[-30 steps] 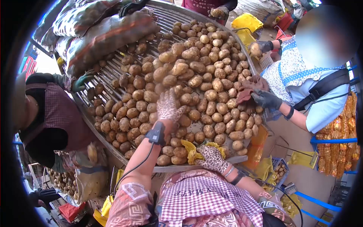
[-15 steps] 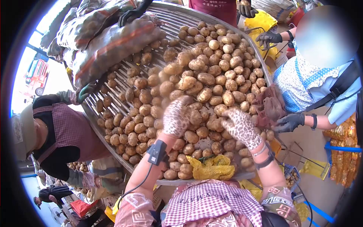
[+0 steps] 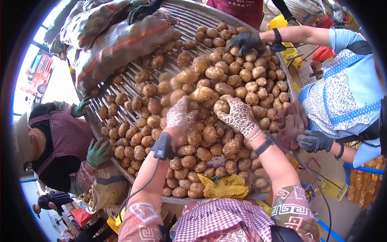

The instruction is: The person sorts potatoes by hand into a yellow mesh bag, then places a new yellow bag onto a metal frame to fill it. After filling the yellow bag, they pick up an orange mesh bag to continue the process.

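Observation:
A heap of potatoes (image 3: 187,150) covers the slatted metal table (image 3: 189,17) in front of me. Both my hands wear leopard-print gloves. My left hand (image 3: 179,115) reaches in among the potatoes, its thumb apart from the fingers and its fingertips close to a potato (image 3: 177,96). Fingers and thumb of my right hand (image 3: 238,116) are closed round a potato (image 3: 221,106) over the heap. A larger potato (image 3: 202,94) lies just beyond, between the two hands. Near my apron, a yellow mesh bag (image 3: 224,187) rests at the table's near edge.
Full mesh sacks (image 3: 125,46) lie on the far left of the table. A co-worker's dark-gloved hand (image 3: 244,43) touches potatoes at the far right. On the left, another person's green-gloved hand (image 3: 98,153) is at the rim. A brown cloth (image 3: 289,124) hangs over the right edge.
My right hand has moved left and away from me, now round a potato. My left hand has shifted slightly left. The right-hand co-worker's arm has reached onto the heap.

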`<state>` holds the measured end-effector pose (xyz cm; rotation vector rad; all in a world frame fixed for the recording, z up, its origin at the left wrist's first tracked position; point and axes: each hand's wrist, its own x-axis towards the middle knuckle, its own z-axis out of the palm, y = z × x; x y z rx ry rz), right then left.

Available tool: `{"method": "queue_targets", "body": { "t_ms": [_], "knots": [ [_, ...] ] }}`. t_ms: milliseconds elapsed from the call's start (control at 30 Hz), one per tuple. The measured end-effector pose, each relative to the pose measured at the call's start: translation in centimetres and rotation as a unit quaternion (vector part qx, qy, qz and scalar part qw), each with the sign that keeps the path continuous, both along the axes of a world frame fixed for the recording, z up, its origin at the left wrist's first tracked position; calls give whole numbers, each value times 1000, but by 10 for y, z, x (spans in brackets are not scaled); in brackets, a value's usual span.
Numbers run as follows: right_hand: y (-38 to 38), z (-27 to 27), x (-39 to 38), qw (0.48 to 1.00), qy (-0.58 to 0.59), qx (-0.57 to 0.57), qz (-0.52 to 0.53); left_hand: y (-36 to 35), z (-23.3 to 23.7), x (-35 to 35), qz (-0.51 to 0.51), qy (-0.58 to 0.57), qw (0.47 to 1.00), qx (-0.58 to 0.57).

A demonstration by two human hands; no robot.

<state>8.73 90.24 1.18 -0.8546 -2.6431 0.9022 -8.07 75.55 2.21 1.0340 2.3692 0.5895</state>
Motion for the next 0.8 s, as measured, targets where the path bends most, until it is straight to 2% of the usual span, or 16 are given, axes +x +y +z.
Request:
{"method": "queue_targets", "body": {
  "t_ms": [33,67,100,133,167,200,267,300,333,400,433,500,533,667,733,800],
  "knots": [
    [2,-10,4,979,104,-173,-32,-2,-22,-7,46,-84,989,116],
    [4,-25,10,916,203,-342,-64,-11,-42,-16,45,-87,989,113],
    [2,-24,12,819,242,-512,-91,-19,-42,-16,98,-322,920,199],
    [1,-19,23,580,232,-768,-140,-26,-43,-15,149,-532,787,274],
    [-6,-16,26,550,264,-780,-142,-31,-44,-7,169,-598,726,295],
    [-13,-12,26,519,298,-788,-143,-32,-61,-2,169,-598,726,296],
    [-21,-11,29,503,311,-795,-134,-35,-108,19,173,-530,714,423],
    [-27,-11,31,487,320,-804,-121,-28,16,45,126,-566,745,329],
    [-34,-13,32,486,305,-811,-117,-32,9,52,142,-562,743,334],
    [-50,-20,32,562,313,-746,-172,-55,-10,54,181,-794,446,372],
    [-60,-21,35,574,294,-743,-179,-64,0,65,191,-795,429,384],
    [-92,-20,31,738,286,-605,-84,-80,6,90,226,-789,415,393],
    [-111,-18,33,733,253,-629,-51,-94,1,103,253,-789,412,380],
    [-140,31,41,907,16,-387,166,-162,-5,137,329,-727,460,390],
    [-152,39,46,892,-93,-367,247,-194,-16,155,299,-768,420,380],
    [-168,43,51,887,-59,-417,190,-222,-29,173,293,-765,381,429]
  ]
}}
